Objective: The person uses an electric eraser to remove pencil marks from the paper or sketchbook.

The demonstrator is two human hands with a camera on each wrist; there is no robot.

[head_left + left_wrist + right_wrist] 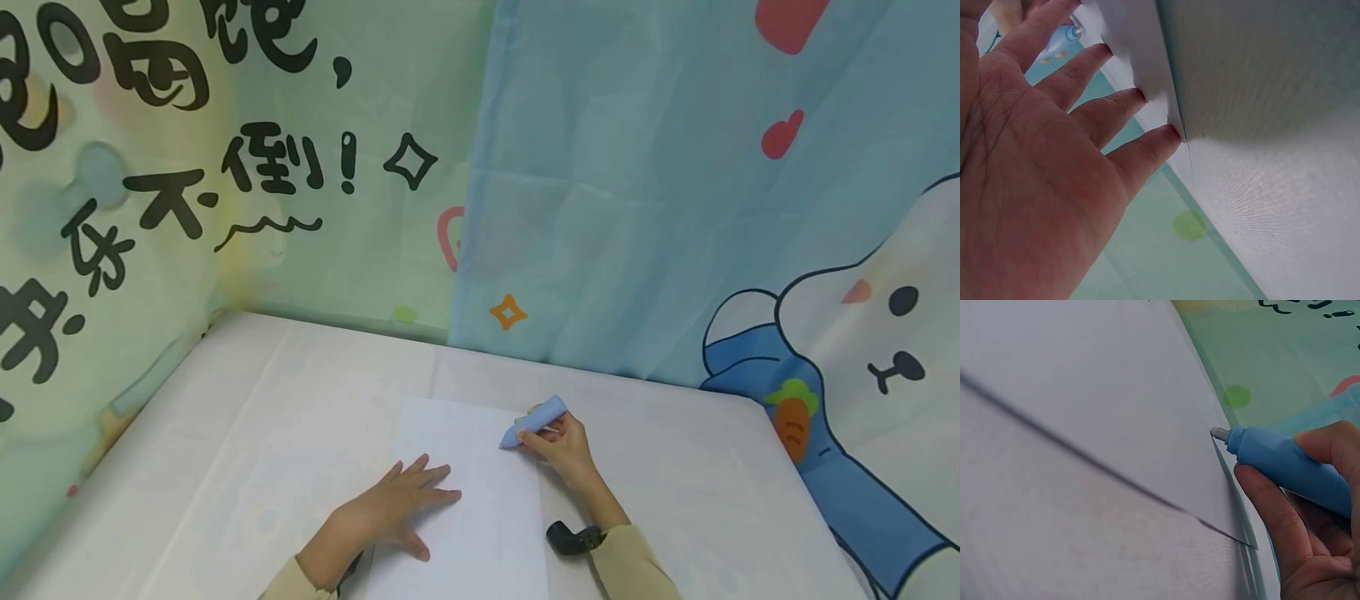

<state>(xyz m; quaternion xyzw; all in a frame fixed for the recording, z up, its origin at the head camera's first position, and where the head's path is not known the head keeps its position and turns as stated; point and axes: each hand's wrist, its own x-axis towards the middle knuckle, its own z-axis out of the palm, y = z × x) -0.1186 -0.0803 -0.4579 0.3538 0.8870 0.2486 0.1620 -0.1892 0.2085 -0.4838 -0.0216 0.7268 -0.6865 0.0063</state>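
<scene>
While the white rectangular paper sheet (468, 492) was pinned flat by the spread left hand (390, 508) on its left half, a chunky blue plastic pen (534, 422) was pinched by the right hand (564, 446), tip touching the sheet's right edge.

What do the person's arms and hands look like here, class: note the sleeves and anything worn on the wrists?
Both hands are bare, without gloves or rings that the views show. The left hand and the right hand each come out of a pale beige long sleeve. A black strap with a small black device sits on the right wrist; something dark shows under the left wrist too.
</scene>
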